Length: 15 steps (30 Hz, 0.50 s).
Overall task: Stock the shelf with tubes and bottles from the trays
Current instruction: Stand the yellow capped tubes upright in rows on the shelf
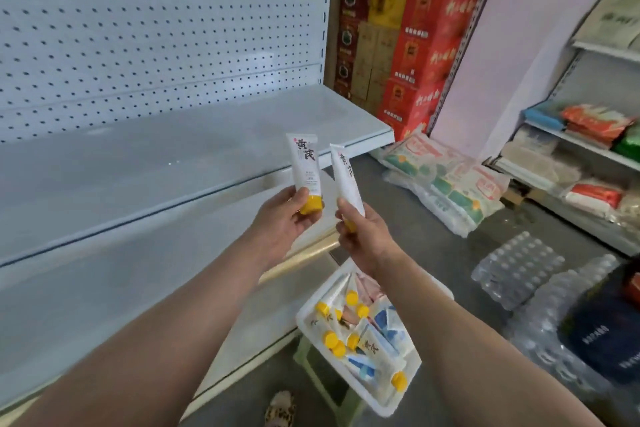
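The left hand (280, 218) grips 1 white tube (304, 166) low on its body, just above the yellow cap (311, 205), so the printed face stands upright toward the camera. The right hand (360, 236) closes around a 2nd white tube (346, 177) the same way, cap down and mostly hidden in the palm, tube tilted slightly left. Both are held cap-down, probably because they are meant to stand on their caps on the shelf (173, 163), which lies bare just beyond them.

Below the right forearm, a white tray (408, 392) sits on a pale stool (329, 388) and holds more yellow-capped tubes and blue-and-white packs. To the right, rice bags (446, 184) and shrink-wrapped water bottles (519, 267) lie on the floor, well apart from the reach. Nothing blocks the way to the shelf; its raised front lip is the only thing to clear.
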Available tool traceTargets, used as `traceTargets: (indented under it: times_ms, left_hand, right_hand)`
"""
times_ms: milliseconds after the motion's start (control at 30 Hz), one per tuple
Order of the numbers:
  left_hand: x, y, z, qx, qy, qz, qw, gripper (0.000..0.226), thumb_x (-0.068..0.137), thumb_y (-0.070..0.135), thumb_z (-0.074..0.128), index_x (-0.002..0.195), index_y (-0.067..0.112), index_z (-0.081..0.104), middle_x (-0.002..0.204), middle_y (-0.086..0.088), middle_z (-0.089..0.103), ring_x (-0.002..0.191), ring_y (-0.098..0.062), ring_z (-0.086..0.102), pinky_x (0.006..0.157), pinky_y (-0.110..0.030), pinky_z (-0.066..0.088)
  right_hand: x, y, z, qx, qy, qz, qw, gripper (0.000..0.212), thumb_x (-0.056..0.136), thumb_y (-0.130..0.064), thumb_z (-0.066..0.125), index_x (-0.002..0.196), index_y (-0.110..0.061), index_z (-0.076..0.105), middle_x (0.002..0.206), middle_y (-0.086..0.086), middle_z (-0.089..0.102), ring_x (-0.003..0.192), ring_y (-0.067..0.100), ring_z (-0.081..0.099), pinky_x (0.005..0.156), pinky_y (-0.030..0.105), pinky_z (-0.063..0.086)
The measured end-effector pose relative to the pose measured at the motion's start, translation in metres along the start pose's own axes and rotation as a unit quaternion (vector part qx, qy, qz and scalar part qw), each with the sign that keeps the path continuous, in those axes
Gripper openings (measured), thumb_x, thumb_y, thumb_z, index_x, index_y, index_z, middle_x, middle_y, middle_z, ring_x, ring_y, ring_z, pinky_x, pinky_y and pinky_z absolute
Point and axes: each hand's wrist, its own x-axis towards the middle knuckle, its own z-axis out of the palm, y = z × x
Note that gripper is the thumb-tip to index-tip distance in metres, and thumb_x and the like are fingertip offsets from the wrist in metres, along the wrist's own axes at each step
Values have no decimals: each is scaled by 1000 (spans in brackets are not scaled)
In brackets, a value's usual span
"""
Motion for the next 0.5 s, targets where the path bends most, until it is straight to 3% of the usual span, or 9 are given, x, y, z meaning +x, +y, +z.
traceTargets:
  times_ms: [133, 233, 300, 500]
  left_hand:
    - [-30, 45, -19, 3, 11, 61, 998, 35, 95, 8, 61, 129, -2, 57, 117, -19, 67, 99, -27, 68, 81, -33, 60]
    - [-51, 75, -38, 16, 38, 102, 994, 31, 95, 3, 60, 125, -2, 59, 123, -21, 65, 102, -29, 66, 82, -34, 60]
    - [-63, 94, -56, 26, 60, 125, 990, 32, 93, 0, 62, 125, -1, 59, 123, -21, 65, 101, -30, 67, 80, -33, 60]
    - [-88, 149, -123, 58, 135, 180, 973, 40, 89, -3, 66, 126, 8, 56, 119, -18, 67, 108, -30, 68, 92, -41, 56]
  right_hand:
    - [-11, -8, 61, -13, -59, -45, 997, 28, 90, -22, 74, 110, -12, 58, 83, 0, 55, 63, 9, 49, 56, 20, 44]
    - [-16, -5, 101, -34, -82, -57, 994, 31, 90, -35, 73, 112, -15, 64, 91, -1, 61, 81, 13, 61, 74, 27, 51]
    - [-16, -2, 127, -80, -81, -65, 991, 41, 88, -45, 72, 116, -16, 69, 96, -1, 60, 91, 15, 60, 84, 32, 51]
    - [-7, 18, 203, -105, -151, -76, 980, 31, 90, -36, 73, 105, -10, 71, 86, 3, 67, 84, 17, 66, 78, 31, 53]
